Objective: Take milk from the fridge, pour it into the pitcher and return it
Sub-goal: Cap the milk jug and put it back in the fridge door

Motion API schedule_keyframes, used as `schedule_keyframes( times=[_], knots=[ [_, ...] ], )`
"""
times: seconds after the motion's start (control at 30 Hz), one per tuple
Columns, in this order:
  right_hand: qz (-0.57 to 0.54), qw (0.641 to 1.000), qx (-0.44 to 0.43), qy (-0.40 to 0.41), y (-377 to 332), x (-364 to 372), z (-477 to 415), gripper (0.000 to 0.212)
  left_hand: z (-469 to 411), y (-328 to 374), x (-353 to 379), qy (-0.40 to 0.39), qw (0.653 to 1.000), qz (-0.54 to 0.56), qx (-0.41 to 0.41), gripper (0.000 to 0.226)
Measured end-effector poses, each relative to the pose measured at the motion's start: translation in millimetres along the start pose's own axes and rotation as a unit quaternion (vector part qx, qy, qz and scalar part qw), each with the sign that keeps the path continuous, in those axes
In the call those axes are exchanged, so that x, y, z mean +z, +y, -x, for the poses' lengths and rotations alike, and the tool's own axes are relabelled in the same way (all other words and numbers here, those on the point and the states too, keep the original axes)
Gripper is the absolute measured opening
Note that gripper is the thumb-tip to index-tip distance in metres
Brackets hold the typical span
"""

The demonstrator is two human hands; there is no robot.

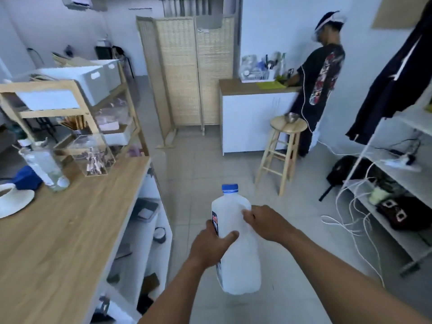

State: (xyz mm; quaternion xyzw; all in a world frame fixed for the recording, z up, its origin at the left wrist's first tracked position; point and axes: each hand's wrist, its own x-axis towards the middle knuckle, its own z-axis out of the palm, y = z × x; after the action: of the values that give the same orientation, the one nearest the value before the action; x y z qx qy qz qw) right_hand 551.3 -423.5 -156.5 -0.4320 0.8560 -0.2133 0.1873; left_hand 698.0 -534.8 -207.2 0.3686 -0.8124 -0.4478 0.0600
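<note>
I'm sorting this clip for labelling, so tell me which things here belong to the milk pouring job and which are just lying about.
Part of the job:
- milk jug, blue cap on
- left hand and right hand, both gripping the jug
- glass pitcher on the wooden counter

Just lying about:
- clear box
- white plate
- blue cloth
- wooden stool
- folding screen
- cables

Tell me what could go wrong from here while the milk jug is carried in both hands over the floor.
1. The milk jug hangs over bare tile, gripped at its sides by the left hand and right hand; a slip would likely drop it.
2. White cables trail across the floor to the right, a possible trip hazard.
3. The blue cap is on; tightness can't be judged, so tilting may leak.
</note>
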Motion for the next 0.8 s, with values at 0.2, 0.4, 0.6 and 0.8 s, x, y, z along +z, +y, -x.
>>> schedule_keyframes(
  times=[0.2,0.4,0.6,0.8],
  knots=[
    [-0.042,0.994,0.091,0.052,104,-60,7,0.047,-60,84,75,-0.085,0.992,-0.062,0.074,0.064],
    [-0.048,0.975,0.192,0.104,204,-125,34,0.047,-101,176,168,-0.158,0.972,-0.098,0.141,0.080],
    [-0.036,0.945,0.292,0.145,297,-182,71,0.050,-113,261,258,-0.215,0.950,-0.113,0.198,0.076],
    [-0.065,0.914,0.348,0.198,341,-216,128,0.042,-112,318,327,-0.274,0.915,-0.136,0.264,0.066]
  ],
)
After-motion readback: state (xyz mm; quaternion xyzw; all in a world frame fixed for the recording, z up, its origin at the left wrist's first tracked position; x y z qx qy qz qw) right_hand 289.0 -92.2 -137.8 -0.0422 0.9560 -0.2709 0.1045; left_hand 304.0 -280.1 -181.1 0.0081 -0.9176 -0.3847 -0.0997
